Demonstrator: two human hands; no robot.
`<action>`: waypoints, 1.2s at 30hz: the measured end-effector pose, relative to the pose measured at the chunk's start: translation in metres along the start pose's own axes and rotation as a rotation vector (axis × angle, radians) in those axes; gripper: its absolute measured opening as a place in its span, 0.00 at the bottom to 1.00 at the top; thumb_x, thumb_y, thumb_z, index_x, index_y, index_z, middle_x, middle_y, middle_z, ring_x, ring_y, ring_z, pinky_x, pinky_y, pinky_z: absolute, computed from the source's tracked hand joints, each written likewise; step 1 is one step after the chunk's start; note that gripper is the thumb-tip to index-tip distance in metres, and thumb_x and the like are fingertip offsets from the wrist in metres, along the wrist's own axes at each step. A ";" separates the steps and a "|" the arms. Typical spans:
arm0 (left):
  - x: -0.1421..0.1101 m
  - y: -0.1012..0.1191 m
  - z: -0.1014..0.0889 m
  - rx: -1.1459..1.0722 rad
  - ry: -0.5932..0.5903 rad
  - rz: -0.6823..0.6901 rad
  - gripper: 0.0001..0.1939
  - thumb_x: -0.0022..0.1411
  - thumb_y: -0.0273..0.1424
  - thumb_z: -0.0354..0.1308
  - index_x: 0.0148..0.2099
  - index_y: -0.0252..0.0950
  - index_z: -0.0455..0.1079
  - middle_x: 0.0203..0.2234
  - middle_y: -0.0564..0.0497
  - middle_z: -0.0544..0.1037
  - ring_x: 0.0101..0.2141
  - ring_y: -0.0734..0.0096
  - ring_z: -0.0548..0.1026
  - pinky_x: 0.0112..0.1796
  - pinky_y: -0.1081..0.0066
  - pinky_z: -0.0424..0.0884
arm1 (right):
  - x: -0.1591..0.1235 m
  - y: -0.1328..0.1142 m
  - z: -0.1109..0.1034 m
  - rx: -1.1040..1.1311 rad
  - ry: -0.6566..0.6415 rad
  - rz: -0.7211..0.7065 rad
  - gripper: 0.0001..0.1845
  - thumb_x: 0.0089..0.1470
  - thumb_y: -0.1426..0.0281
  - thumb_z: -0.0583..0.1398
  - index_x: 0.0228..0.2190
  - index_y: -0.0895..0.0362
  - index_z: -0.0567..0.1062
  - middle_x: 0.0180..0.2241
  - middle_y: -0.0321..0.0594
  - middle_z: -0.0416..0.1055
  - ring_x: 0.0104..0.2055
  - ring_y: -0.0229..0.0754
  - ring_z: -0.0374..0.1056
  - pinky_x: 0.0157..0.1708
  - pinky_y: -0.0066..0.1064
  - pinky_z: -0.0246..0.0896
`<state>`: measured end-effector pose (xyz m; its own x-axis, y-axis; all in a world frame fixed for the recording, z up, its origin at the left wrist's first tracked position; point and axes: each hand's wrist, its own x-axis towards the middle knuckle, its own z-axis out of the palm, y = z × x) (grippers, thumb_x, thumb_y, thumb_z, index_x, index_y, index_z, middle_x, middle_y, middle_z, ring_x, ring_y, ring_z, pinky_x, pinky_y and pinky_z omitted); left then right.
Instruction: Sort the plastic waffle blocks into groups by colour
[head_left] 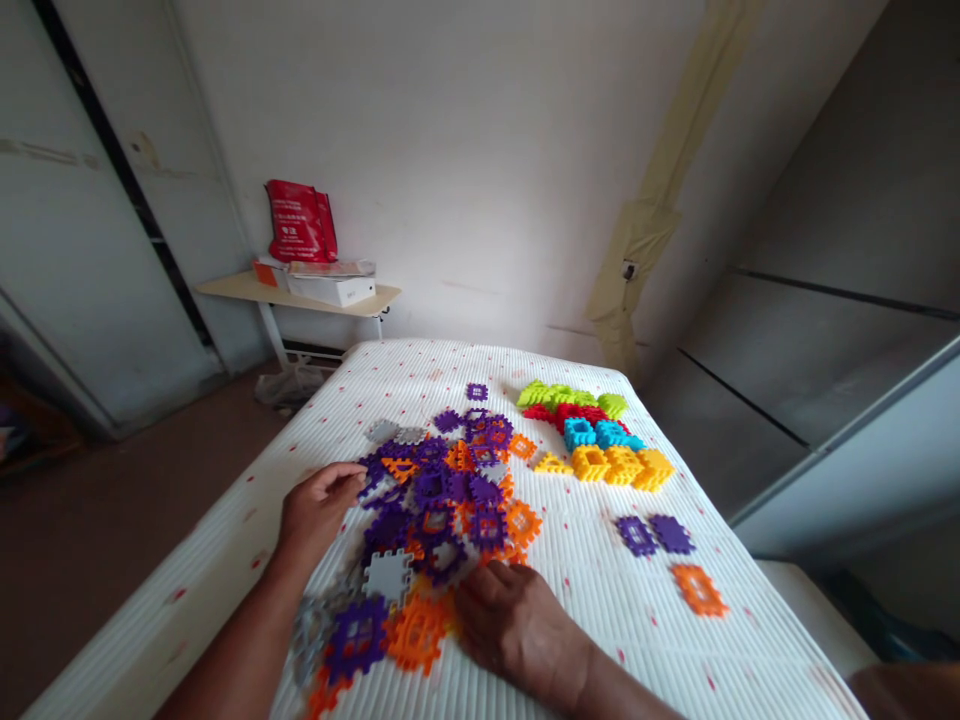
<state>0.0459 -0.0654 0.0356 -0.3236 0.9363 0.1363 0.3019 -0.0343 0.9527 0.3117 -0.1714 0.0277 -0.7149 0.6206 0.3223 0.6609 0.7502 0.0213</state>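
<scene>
A loose pile of purple, orange and grey interlocking plastic tiles (442, 500) covers the middle of a white ribbed surface (600, 560). My left hand (319, 505) rests at the pile's left edge, fingers curled against a purple tile; whether it grips one I cannot make out. My right hand (510, 615) lies knuckles up at the pile's near right edge, fingers bent down onto orange tiles, fingertips hidden. Sorted rows lie at the far right: green tiles (570, 397), red tiles (574, 412), blue tiles (600, 434) and yellow tiles (619, 465). Two purple tiles (654, 535) and an orange tile (699, 588) lie apart.
The white surface drops off at its left and right edges. A small side table (300, 293) with boxes and a red bag (300, 222) stands by the far wall. Brown floor (112, 510) lies to the left. Grey cabinet panels (840, 330) rise on the right.
</scene>
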 end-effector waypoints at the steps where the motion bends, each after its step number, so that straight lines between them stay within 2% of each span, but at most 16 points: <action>1: 0.000 -0.001 0.001 0.001 -0.004 0.002 0.16 0.43 0.42 0.60 0.31 0.36 0.74 0.20 0.55 0.76 0.21 0.70 0.72 0.24 0.73 0.67 | 0.003 0.001 0.002 -0.025 0.027 -0.014 0.05 0.58 0.69 0.55 0.33 0.55 0.70 0.37 0.40 0.72 0.31 0.40 0.64 0.27 0.30 0.59; 5: 0.003 -0.006 0.002 0.002 -0.014 0.008 0.16 0.43 0.43 0.60 0.31 0.37 0.74 0.18 0.55 0.75 0.19 0.70 0.71 0.24 0.72 0.67 | 0.011 0.007 0.003 -0.081 0.151 -0.062 0.07 0.60 0.73 0.53 0.35 0.57 0.71 0.36 0.42 0.73 0.28 0.39 0.64 0.23 0.30 0.58; 8: 0.006 -0.010 0.002 0.001 -0.013 0.007 0.17 0.43 0.43 0.59 0.31 0.36 0.74 0.18 0.55 0.75 0.20 0.69 0.72 0.24 0.72 0.67 | 0.012 0.011 -0.002 0.064 0.251 -0.005 0.10 0.61 0.74 0.51 0.37 0.59 0.72 0.37 0.45 0.73 0.32 0.40 0.67 0.27 0.29 0.61; 11: 0.008 -0.013 0.001 0.004 -0.011 0.010 0.17 0.44 0.44 0.59 0.32 0.36 0.74 0.20 0.54 0.76 0.21 0.68 0.73 0.25 0.71 0.67 | 0.013 0.019 -0.010 0.402 0.311 0.207 0.13 0.62 0.71 0.48 0.35 0.58 0.72 0.34 0.43 0.73 0.33 0.38 0.68 0.32 0.28 0.63; 14: 0.008 -0.014 0.000 0.012 -0.015 0.008 0.18 0.44 0.44 0.58 0.33 0.36 0.73 0.21 0.53 0.76 0.22 0.68 0.73 0.26 0.71 0.68 | 0.013 0.035 -0.014 0.747 0.340 0.486 0.17 0.62 0.63 0.49 0.30 0.58 0.73 0.24 0.37 0.68 0.25 0.35 0.64 0.25 0.24 0.59; 16: 0.007 -0.013 0.000 0.021 -0.017 0.003 0.18 0.44 0.44 0.58 0.33 0.36 0.73 0.21 0.54 0.76 0.22 0.68 0.72 0.26 0.71 0.68 | 0.012 0.052 -0.013 0.898 0.369 0.636 0.20 0.61 0.58 0.50 0.29 0.59 0.73 0.20 0.34 0.64 0.21 0.34 0.59 0.21 0.24 0.54; 18: 0.006 -0.011 0.000 0.030 -0.021 -0.006 0.18 0.44 0.44 0.58 0.33 0.36 0.73 0.20 0.55 0.75 0.22 0.69 0.72 0.26 0.71 0.67 | 0.008 0.069 -0.011 0.958 0.398 0.740 0.22 0.58 0.54 0.52 0.30 0.59 0.74 0.19 0.32 0.61 0.20 0.33 0.55 0.20 0.24 0.51; 22: 0.004 -0.005 0.000 0.049 -0.038 -0.043 0.18 0.44 0.44 0.59 0.34 0.36 0.73 0.20 0.56 0.75 0.22 0.68 0.72 0.25 0.72 0.66 | -0.003 0.098 -0.006 0.865 0.384 0.854 0.23 0.55 0.53 0.53 0.28 0.60 0.75 0.19 0.33 0.62 0.21 0.33 0.55 0.21 0.25 0.51; 27: 0.004 -0.001 -0.001 0.077 -0.053 -0.086 0.21 0.42 0.47 0.59 0.34 0.36 0.73 0.19 0.55 0.76 0.23 0.66 0.73 0.22 0.73 0.65 | -0.014 0.114 -0.008 0.593 0.272 0.932 0.19 0.56 0.59 0.53 0.25 0.58 0.76 0.21 0.34 0.68 0.25 0.36 0.62 0.25 0.24 0.54; 30: 0.006 -0.003 -0.001 0.096 -0.050 -0.096 0.23 0.41 0.49 0.58 0.34 0.36 0.73 0.18 0.55 0.75 0.23 0.65 0.73 0.21 0.73 0.64 | -0.018 0.116 -0.010 0.400 0.280 0.953 0.14 0.56 0.65 0.53 0.34 0.57 0.77 0.30 0.39 0.74 0.32 0.39 0.69 0.32 0.25 0.59; 32: 0.007 -0.005 -0.002 0.106 -0.045 -0.102 0.23 0.40 0.49 0.58 0.34 0.37 0.73 0.19 0.55 0.76 0.24 0.65 0.74 0.23 0.73 0.65 | -0.020 0.115 -0.012 0.249 0.277 0.985 0.14 0.56 0.67 0.54 0.39 0.57 0.76 0.38 0.43 0.74 0.36 0.40 0.71 0.35 0.26 0.60; 34: 0.009 -0.007 -0.003 0.124 -0.042 -0.106 0.24 0.40 0.49 0.58 0.35 0.37 0.74 0.21 0.55 0.77 0.24 0.65 0.75 0.26 0.72 0.67 | -0.021 0.109 -0.014 0.099 0.216 1.036 0.13 0.56 0.65 0.56 0.40 0.57 0.74 0.39 0.44 0.73 0.36 0.41 0.71 0.34 0.26 0.60; 36: 0.009 -0.008 -0.004 0.144 -0.045 -0.100 0.24 0.40 0.49 0.58 0.35 0.37 0.74 0.22 0.55 0.78 0.24 0.64 0.76 0.28 0.71 0.68 | -0.020 0.099 -0.014 -0.023 0.124 1.080 0.14 0.55 0.62 0.57 0.39 0.57 0.73 0.36 0.43 0.74 0.34 0.42 0.72 0.31 0.26 0.59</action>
<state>0.0369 -0.0579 0.0300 -0.3194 0.9472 0.0277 0.3970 0.1072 0.9115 0.3950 -0.1127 0.0370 0.2736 0.9218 0.2745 0.9319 -0.1834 -0.3131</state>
